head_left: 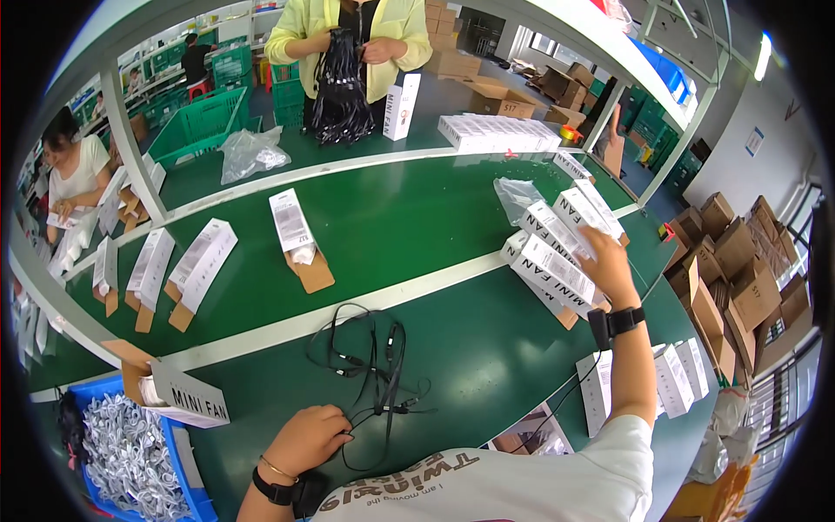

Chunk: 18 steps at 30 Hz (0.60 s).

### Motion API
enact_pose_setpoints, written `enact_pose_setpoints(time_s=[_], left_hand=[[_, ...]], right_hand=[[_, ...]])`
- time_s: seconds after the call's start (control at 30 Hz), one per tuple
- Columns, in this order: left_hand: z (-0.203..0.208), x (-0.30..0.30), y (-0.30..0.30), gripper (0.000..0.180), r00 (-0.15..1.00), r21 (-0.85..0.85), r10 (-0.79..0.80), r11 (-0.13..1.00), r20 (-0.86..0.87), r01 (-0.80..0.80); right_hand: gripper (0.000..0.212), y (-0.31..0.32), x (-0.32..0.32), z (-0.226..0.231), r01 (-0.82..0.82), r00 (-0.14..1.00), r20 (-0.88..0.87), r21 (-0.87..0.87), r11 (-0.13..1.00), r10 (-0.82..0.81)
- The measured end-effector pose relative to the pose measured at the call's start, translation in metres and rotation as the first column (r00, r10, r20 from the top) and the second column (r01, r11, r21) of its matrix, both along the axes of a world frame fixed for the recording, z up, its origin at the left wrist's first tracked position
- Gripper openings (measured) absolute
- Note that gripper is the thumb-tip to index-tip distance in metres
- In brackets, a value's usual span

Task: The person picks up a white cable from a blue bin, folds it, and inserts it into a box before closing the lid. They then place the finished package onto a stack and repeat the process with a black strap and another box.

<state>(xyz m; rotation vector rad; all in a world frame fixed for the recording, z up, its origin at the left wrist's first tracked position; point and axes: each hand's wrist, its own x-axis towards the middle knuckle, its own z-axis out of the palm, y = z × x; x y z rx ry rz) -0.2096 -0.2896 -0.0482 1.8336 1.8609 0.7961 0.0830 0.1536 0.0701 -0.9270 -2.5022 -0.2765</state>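
My left hand (309, 442) rests low on the green table with its fingers curled together. A loose tangle of black cords (376, 383) lies beside it, and one cord passes at my fingertips. To the right, my right hand (607, 261) reaches over a pile of long white fan boxes. Its fingers close on one white box (561, 230) in the pile, and they partly hide that box. Another white box (552, 274) lies tilted just in front of it. A crumpled clear plastic bag (515, 198) sits against the pile's far side.
A blue bin (187, 461) of grey-white cables stands at the left, with an open fan box (187, 396) beside it. Several boxes with open brown flaps lie beyond the white rail (348, 300). Opposite, a person holds black cords (341, 87). Cartons (752, 300) crowd the right.
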Motion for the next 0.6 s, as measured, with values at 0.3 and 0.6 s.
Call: enact_pose_setpoints(time_s=[0.3,0.6], left_hand=[[-0.009,0.005,0.001,0.017,0.996,0.076,-0.057,0.995,-0.062,0.062],[0.005,0.009,-0.012,0.019,0.996,0.070,0.022,0.997,-0.087,-0.016]], right_hand=[[0.037,0.009,-0.048,-0.047,0.055,0.974,0.214,0.078,0.995,-0.071],[0.039,-0.193,-0.171,-0.042,-0.757,0.416,-0.149,-0.603,0.251,0.897]])
